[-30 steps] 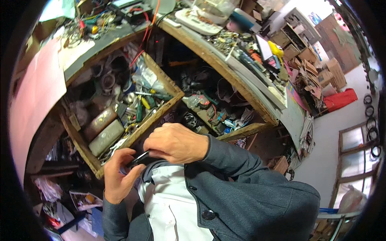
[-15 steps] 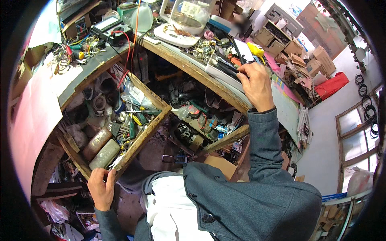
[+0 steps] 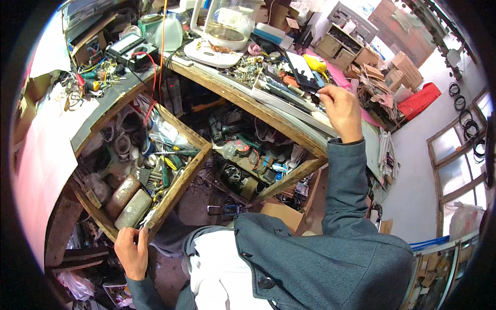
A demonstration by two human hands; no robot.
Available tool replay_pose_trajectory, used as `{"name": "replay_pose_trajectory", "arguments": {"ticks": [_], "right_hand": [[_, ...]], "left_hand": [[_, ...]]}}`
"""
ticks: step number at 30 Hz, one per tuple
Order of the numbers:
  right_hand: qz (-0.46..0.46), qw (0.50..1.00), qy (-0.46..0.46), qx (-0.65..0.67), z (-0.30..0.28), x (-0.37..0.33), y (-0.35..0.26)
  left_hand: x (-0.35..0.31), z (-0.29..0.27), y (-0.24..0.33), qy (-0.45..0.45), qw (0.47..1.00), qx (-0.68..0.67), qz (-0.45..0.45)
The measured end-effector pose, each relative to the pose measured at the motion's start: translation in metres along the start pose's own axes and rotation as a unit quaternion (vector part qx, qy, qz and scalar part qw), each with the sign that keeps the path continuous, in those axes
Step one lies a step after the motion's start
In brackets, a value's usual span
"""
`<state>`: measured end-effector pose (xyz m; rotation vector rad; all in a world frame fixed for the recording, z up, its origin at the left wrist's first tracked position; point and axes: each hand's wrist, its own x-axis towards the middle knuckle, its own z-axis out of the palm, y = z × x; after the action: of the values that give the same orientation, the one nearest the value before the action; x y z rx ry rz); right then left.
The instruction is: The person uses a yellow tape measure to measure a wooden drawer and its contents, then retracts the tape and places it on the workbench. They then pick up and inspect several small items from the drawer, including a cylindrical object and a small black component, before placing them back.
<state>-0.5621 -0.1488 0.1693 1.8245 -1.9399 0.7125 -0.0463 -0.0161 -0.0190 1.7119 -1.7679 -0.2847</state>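
My left hand (image 3: 132, 253) is closed at the near corner of a pulled-out wooden drawer (image 3: 178, 185), its fingers curled over the edge. Inside lie two worn oblong metal blocks, a rusty brown one (image 3: 123, 196) and a grey-green one (image 3: 134, 209). Screwdrivers with green and yellow handles (image 3: 166, 173) lie beside them. My right hand (image 3: 342, 113) hovers over the right part of the bench, thumb and fingers pinched together. Its fingertips meet the lower end of a dark flat piece (image 3: 305, 73); whether they grip it is unclear. A shallow white tray of tools (image 3: 281, 96) sits just left of this hand.
A second open drawer (image 3: 289, 181) holds cables and small parts. On the bench stand a white appliance with a clear container (image 3: 222, 39), a black meter with red leads (image 3: 132, 51) and a translucent jug (image 3: 169, 34). Cardboard boxes (image 3: 405, 70) and a red cloth (image 3: 419, 101) are at right.
The view has shifted slightly. My right hand has moved a little away from the tray, and the long dark piece across the tray no longer shows there. My left hand stays on the drawer.
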Motion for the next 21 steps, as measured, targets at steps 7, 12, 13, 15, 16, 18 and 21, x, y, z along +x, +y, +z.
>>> {"name": "replay_pose_trajectory", "arguments": {"ticks": [7, 12, 13, 15, 16, 18, 21], "right_hand": [[0.062, 0.991, -0.003, -0.117, -0.023, 0.002, 0.033], [0.107, 0.986, -0.057, -0.116, -0.02, 0.002, 0.035], [0.109, 0.985, -0.073, -0.116, -0.019, 0.003, 0.038], [0.125, 0.98, -0.098, -0.119, -0.016, 0.003, 0.041], [0.133, 0.978, -0.11, -0.121, -0.014, 0.004, 0.042], [0.117, 0.98, -0.11, -0.119, -0.011, 0.003, 0.046], [0.074, 0.987, -0.117, -0.084, -0.004, 0.003, 0.056]], "left_hand": [[0.0, 0.0, 0.0, -0.008, 1.0, 0.006, 0.002], [-0.002, 0.002, -0.003, -0.005, 1.0, -0.003, -0.002], [-0.002, 0.002, -0.003, -0.004, 1.0, -0.001, -0.001], [-0.002, 0.003, -0.004, -0.002, 1.0, 0.003, 0.004], [-0.002, 0.003, -0.004, -0.001, 1.0, 0.004, 0.006], [-0.002, 0.002, -0.002, 0.001, 1.0, 0.006, 0.007], [-0.002, 0.001, -0.001, -0.002, 1.0, 0.008, 0.006]]}}
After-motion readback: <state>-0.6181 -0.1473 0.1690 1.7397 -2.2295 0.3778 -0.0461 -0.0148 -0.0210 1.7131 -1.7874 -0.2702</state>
